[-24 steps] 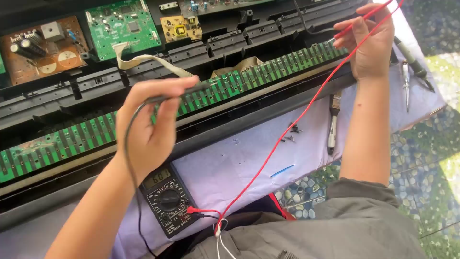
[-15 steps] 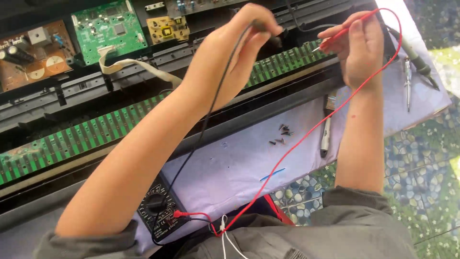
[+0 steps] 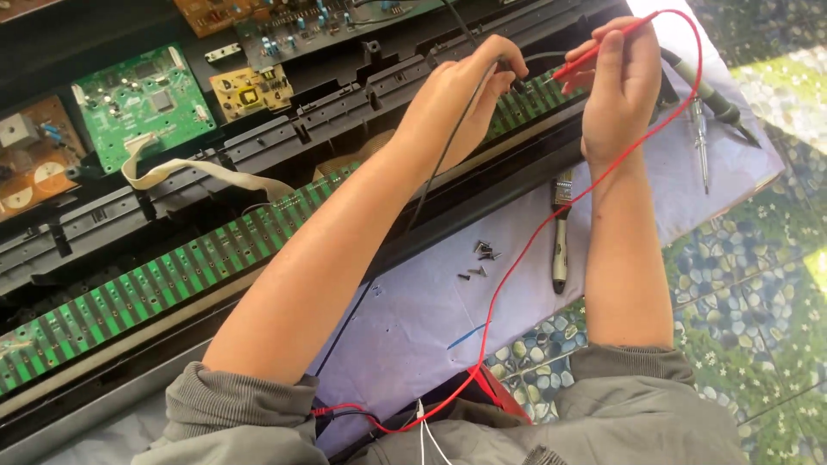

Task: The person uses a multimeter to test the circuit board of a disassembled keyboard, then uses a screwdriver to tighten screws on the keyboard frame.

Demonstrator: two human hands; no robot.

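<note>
My left hand point(image 3: 461, 90) grips a black test probe point(image 3: 508, 73) whose black lead runs down along my forearm. Its tip rests on the long green circuit strip point(image 3: 198, 267) near the strip's right end. My right hand point(image 3: 622, 76) pinches a red test probe point(image 3: 579, 60) that points left at the same stretch of the strip, close to the black probe. The red lead point(image 3: 551, 220) loops over my right hand and falls to my lap. The meter itself is hidden under my left arm.
The opened black keyboard chassis point(image 3: 345, 120) holds a green board point(image 3: 142, 99), a small yellow board point(image 3: 250, 90), a brown board point(image 3: 30, 164) and a beige ribbon cable point(image 3: 198, 172). On the pale cloth point(image 3: 413, 319) lie several loose screws point(image 3: 482, 258), a screwdriver point(image 3: 561, 232) and a tester pen point(image 3: 699, 142).
My left hand swung from the middle of the strip up and right to its right end with the black probe. The view shifted, and my left arm now covers the meter.
</note>
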